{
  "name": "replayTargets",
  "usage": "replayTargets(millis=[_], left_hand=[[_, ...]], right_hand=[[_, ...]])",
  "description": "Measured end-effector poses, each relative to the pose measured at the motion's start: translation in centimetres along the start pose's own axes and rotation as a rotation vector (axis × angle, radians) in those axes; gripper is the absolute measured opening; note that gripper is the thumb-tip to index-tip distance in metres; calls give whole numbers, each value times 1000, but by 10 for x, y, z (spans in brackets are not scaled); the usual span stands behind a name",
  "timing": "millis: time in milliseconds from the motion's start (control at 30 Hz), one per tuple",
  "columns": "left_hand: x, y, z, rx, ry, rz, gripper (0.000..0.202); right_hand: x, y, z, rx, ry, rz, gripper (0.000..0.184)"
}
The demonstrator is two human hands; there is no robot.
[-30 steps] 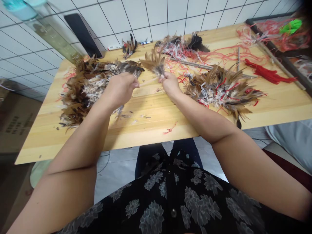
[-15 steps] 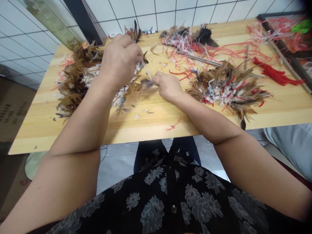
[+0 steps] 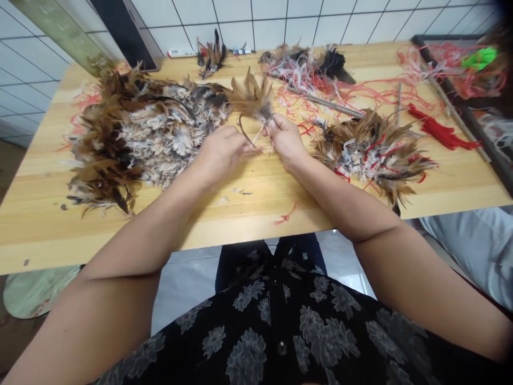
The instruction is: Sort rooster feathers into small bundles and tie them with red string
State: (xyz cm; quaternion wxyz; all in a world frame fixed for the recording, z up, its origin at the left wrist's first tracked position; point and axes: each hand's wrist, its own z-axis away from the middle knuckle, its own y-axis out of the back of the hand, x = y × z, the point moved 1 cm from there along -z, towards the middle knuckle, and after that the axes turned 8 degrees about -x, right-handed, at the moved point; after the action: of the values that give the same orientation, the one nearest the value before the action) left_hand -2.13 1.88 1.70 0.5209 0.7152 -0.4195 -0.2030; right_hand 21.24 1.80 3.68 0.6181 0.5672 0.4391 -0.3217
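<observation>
My right hand (image 3: pixel 286 140) is closed, its thumb and fingers pinching the base of a small bunch of brown feathers (image 3: pixel 251 96) whose tips fan upward and left. My left hand (image 3: pixel 222 152) is closed just beside it, fingertips pinched on a thin strand, partly hidden, that runs toward the base of the bunch. A thin dark curved piece arches above the left fingertips. Behind and left of my left hand spreads a big heap of brown and pale feathers (image 3: pixel 160 131). Right of my right hand lies a feather cluster (image 3: pixel 372 155) with red ties.
Pink and white plastic strings (image 3: pixel 298 72) lie with feathers at the back of the wooden table (image 3: pixel 224 224). A red string bundle (image 3: pixel 441 128) and thin sticks (image 3: pixel 328 101) are at the right, near a dark-framed tray (image 3: pixel 449 88). A marker (image 3: pixel 182 53) rests by the tiled wall.
My left hand has come down from its raised position, nearer to the right hand. The feather bunch in my right hand now points upward instead of left. The view has shifted slightly.
</observation>
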Motion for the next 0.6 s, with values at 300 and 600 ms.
replayTargets(millis=[300, 600], left_hand=[[45, 27, -8, 104, -8, -54, 59], [-15, 48, 1, -25, 231, 70, 41]], right_hand=[[-40, 0, 38, -225, -15, 911, 48], [-22, -10, 37, -414, 293, 399, 29]])
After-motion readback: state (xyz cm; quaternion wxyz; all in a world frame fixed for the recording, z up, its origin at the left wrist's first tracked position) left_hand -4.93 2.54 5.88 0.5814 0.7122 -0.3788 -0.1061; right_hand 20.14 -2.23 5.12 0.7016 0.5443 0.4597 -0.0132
